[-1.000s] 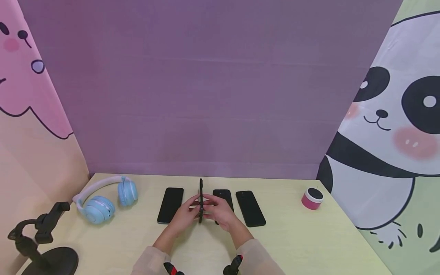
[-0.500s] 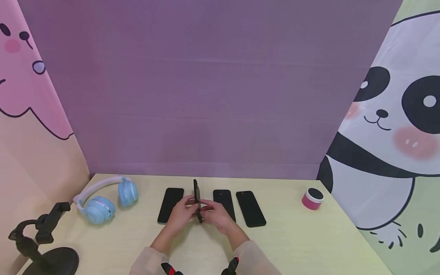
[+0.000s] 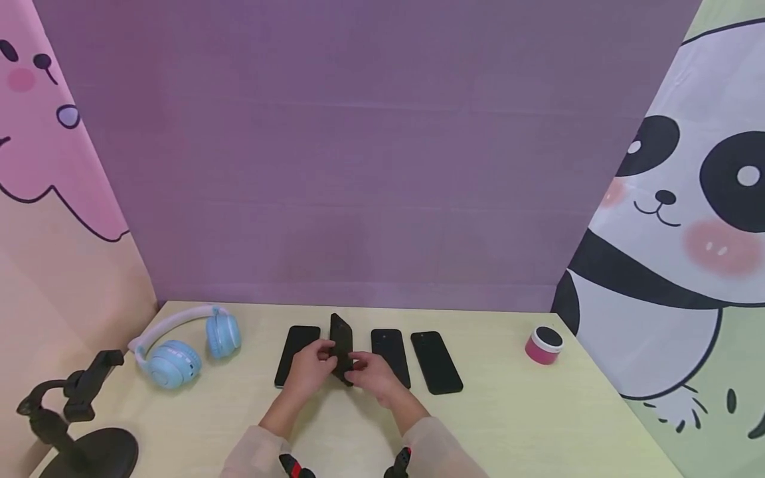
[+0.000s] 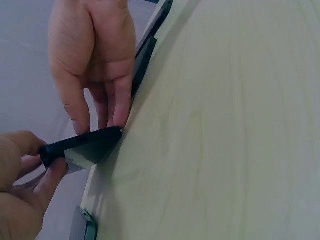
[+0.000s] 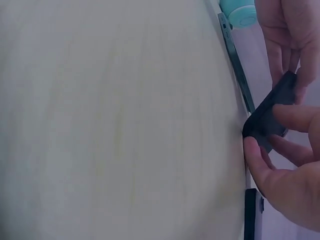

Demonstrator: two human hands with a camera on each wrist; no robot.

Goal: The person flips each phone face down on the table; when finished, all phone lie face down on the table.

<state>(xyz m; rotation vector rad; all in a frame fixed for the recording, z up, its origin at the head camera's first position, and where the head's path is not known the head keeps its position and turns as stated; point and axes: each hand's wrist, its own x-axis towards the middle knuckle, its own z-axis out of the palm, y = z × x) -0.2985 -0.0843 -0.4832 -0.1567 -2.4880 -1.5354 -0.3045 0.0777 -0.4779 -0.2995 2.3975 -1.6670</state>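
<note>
Both hands hold a black smartphone (image 3: 342, 342) on its side over the middle of the row of phones, tilted toward the left. My left hand (image 3: 311, 368) pinches its left side, thumb and fingertips on the edge. From the right, my right hand (image 3: 376, 378) pinches the opposite side, its fingertips close over the table. In the left wrist view, the phone (image 4: 82, 147) spans between both hands' fingers. In the right wrist view, my right thumb is at the lower corner of the phone (image 5: 272, 117) and fingers lie along its face.
One dark phone (image 3: 297, 348) lies left of the hands, and two more, a phone (image 3: 390, 352) and another phone (image 3: 437, 363), lie to the right. Blue headphones (image 3: 173, 364) and a black stand (image 3: 89, 451) are at left. A pink jar (image 3: 542, 346) with a white lid stands at right.
The held phone has gone from edge-on upright to tilting left, so more of its broad face shows. Both hands have shifted slightly left with it. The other phones have stayed in place.
</note>
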